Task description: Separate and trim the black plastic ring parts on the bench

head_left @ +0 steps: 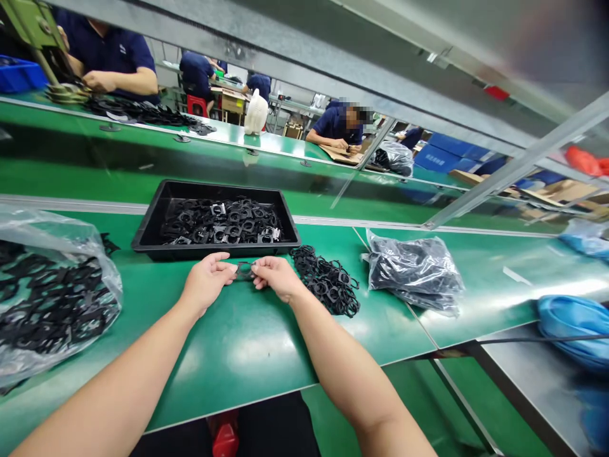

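Note:
Between my two hands is a small black ring-shaped plastic part (244,271), held just in front of a black tray. My left hand (207,279) pinches its left end between thumb and fingers. On the other end, my right hand (276,275) is closed in a pinch too. The black tray (214,255) contains many similar black parts (233,222), some with a shiny metal-looking piece. Right of my right hand lies a loose heap of black rings (328,282) on the green table (238,362).
An open clear bag (57,298) of black parts lies at the left. Right of the heap is a filled plastic bag (413,270). Blue plastic (575,330) sits at the far right. Beyond a metal frame post (514,168), co-workers (337,127) sit at another bench.

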